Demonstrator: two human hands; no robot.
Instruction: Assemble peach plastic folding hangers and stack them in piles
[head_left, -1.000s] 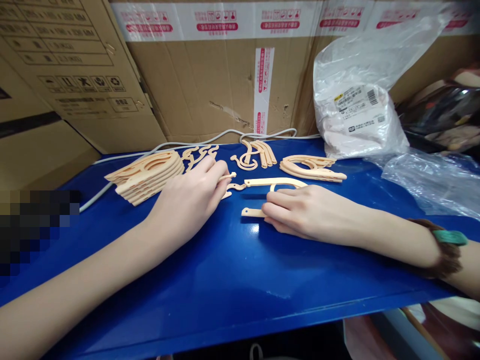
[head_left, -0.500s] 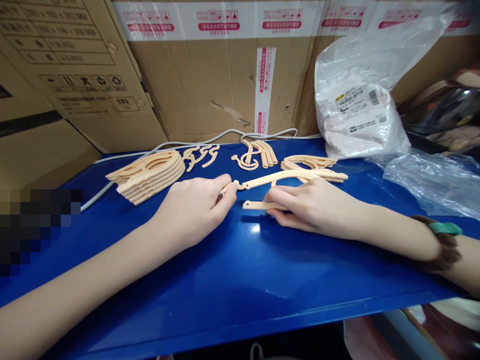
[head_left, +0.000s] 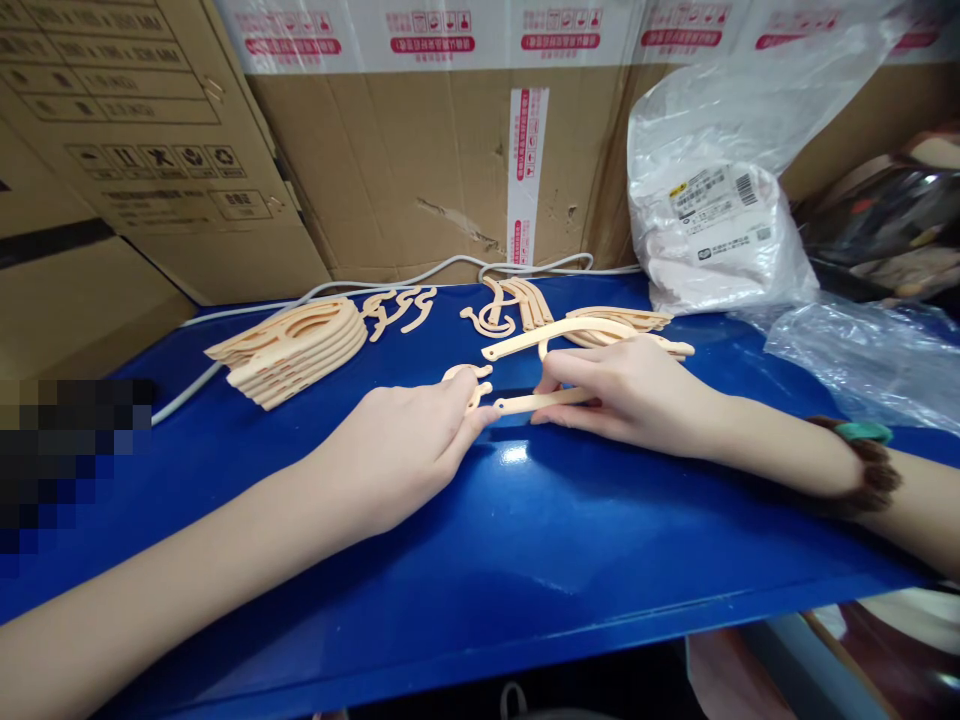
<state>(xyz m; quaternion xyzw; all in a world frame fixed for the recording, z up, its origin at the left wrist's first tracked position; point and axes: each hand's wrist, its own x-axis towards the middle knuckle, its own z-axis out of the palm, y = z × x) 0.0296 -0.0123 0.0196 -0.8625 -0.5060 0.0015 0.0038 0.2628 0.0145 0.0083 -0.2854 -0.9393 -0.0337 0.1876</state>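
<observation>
At the left edge of the frame, blocked-out squares cover whatever sits there, and I can't say what it is. Next, left of centre on the blue worktop (head_left: 450,600), lies a neat stack of beige pieces (head_left: 289,350), with thin wavy pieces (head_left: 418,312) spread just beyond its right end. The person's left hand (head_left: 409,430) reaches in from the lower left, thumb and fingers pinched round a small curved piece (head_left: 480,371) near the middle of the frame; two of its tips poke out to the right, the rest hidden by the fingers. Just right of that, the holed end of a lower beige strip (head_left: 517,404) points at the left thumb; whether they touch, I can't tell. To my eye the step in hand is bringing the curved piece and the strip's end together, and the next move calls for lining up tip and hole while both grips stay steady. The right hand (head_left: 607,390) holds that strip between thumb and fingers, its far end lost behind them. Above it slants an upper arched strip (head_left: 562,330), also holed at its left end; the right hand covers the spot that would show whether the two strips are joined. Behind that strip, right of centre, a pile of folded pieces (head_left: 667,348) is partly blocked from view. At the upper right stands a clear plastic bag (head_left: 720,230), its label too small to read; beyond it, dark clutter runs off the frame.
</observation>
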